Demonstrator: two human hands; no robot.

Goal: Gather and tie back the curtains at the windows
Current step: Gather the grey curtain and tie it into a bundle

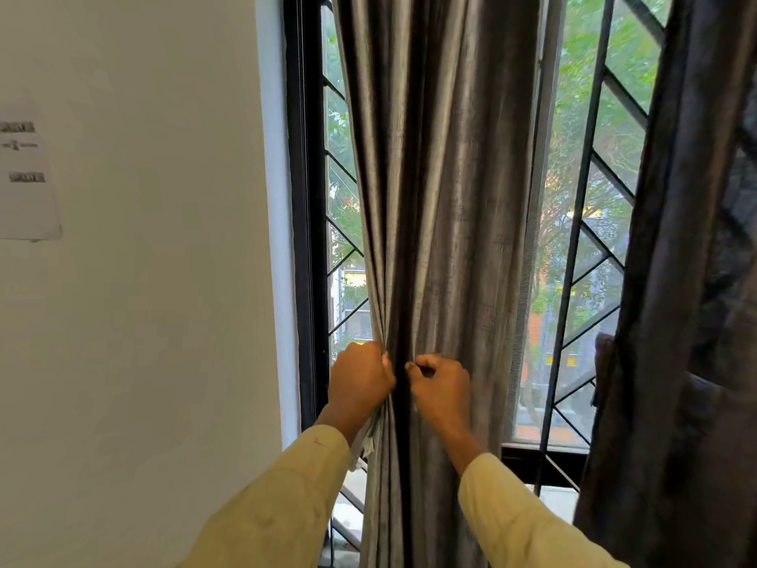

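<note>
2 hands bunch the grey curtain [442,178] at the left side of the window.
Left hand [360,379] is fisted round the curtain's left edge, with pale lining crumpled out below the fist. Right hand [442,387] sits just beside it, fingers curled, thumb and forefinger pinching a fold. The fabric is grey with a slight sheen and a crushed texture, and its deep vertical pleats narrow toward the hands. It hangs in front of the black window frame [307,198] and the diagonal bar grille [606,166]. A sheer mesh panel [536,239] hangs along its right edge. A 2nd curtain [676,280], darker and matte, hangs far right. Sleeves [286,506] are pale yellow. The smooth off-white wall [143,280] carries a paper sheet [26,178] with blurred print.
</note>
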